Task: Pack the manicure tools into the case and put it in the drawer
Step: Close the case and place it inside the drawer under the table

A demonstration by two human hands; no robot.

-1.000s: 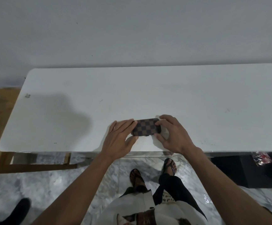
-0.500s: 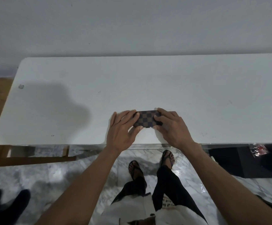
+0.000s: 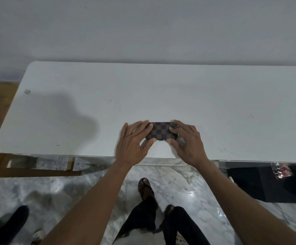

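Head view shows a closed checkered case (image 3: 161, 131) lying on the white table (image 3: 161, 94), near its front edge. Left hand (image 3: 133, 142) and right hand (image 3: 187, 140) grip its two ends, fingers (image 3: 174, 129) curled onto it.

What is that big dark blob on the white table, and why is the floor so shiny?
Head view: the blob is a soft-edged shadow on the white table, left of the checkered case; the marble floor shows bright glare spots; the wide lens bows the table's edges.
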